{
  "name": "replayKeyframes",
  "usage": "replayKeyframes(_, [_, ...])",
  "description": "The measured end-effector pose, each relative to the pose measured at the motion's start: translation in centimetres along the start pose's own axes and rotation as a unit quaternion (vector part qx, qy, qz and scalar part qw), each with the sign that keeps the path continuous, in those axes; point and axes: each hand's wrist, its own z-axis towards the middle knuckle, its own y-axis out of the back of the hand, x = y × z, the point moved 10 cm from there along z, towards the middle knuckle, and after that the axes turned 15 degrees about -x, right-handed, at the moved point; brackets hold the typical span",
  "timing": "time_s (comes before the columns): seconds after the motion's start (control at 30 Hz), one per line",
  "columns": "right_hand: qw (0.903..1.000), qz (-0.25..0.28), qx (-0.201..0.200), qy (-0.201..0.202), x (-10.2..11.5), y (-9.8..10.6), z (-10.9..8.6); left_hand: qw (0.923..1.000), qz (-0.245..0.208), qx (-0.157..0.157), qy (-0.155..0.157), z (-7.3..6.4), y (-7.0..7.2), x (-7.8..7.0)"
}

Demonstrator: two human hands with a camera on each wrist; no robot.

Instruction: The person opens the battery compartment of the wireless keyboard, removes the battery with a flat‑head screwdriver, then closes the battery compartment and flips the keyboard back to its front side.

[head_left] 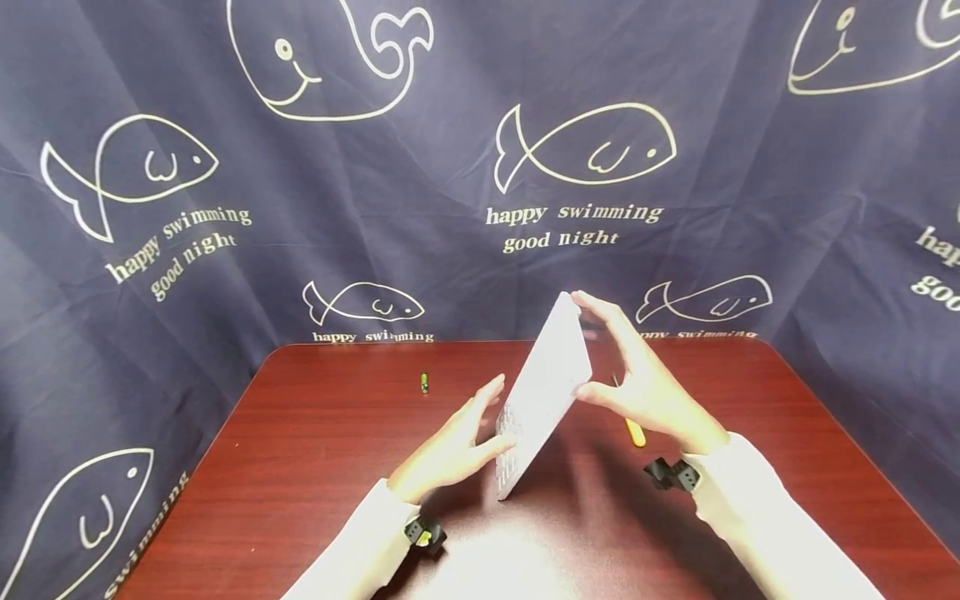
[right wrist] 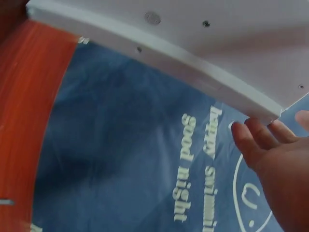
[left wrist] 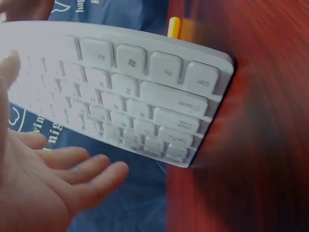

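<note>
A white keyboard (head_left: pixel 551 375) stands tilted on one end, its lower corner close to the tabletop. Its keys (left wrist: pixel 130 82) face my left hand in the left wrist view; its underside (right wrist: pixel 251 43) shows small dark screw holes in the right wrist view. My right hand (head_left: pixel 645 387) grips the raised end, thumb on the near edge and fingers at the far top corner. Low on the key side is my left hand (head_left: pixel 453 450), its thumb over the keys and its other fingers extended beside the far edge, loosely spread.
On the red-brown wooden table (head_left: pixel 322 467), a small green cylinder (head_left: pixel 424 383) like a battery lies back left. A tool with a yellow handle (head_left: pixel 635 432) and a thin shaft lies behind the right hand. A dark blue fish-print curtain (head_left: pixel 450 183) hangs behind the table.
</note>
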Motion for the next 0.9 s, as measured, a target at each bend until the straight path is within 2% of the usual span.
replayKeyframes(0.1, [0.9997,0.022,-0.001,0.009,-0.4,0.7,-0.7,0.9978,0.046,0.0,0.047,-0.8,0.5,1.8])
replayKeyframes(0.23, [0.9981,0.062,0.001,0.009,-1.0,0.9,-1.5,0.991,0.095,0.013,0.093,-1.8,1.1,4.0])
replayKeyframes(0.37, [0.9939,0.11,0.008,-0.001,-1.5,0.5,-2.0,0.9892,0.11,0.028,0.093,-2.4,1.3,4.8])
replayKeyframes(0.43, [0.9939,0.11,0.007,0.0,-1.6,0.4,-2.2,0.9891,0.111,0.027,0.093,-2.6,1.4,4.9])
replayKeyframes(0.53, [0.9979,0.065,0.001,0.006,-1.8,0.8,-2.6,0.9885,0.105,0.017,0.108,-2.9,1.8,5.2])
replayKeyframes(0.6, [0.9999,0.004,-0.003,0.012,-2.2,1.3,-3.0,0.9873,0.11,0.01,0.115,-3.0,2.2,5.5])
replayKeyframes(0.7, [0.9968,-0.079,0.006,0.009,-3.9,2.0,-4.0,0.9842,0.129,-0.004,0.122,-3.3,3.3,5.7])
replayKeyframes(0.77, [0.9933,-0.113,0.025,-0.004,-5.6,2.2,-4.9,0.9805,0.151,-0.019,0.124,-3.5,4.3,6.0])
replayKeyframes(0.9, [0.9842,-0.146,0.085,-0.053,-8.9,1.9,-7.3,0.9685,0.202,-0.044,0.139,-4.0,6.1,6.2])
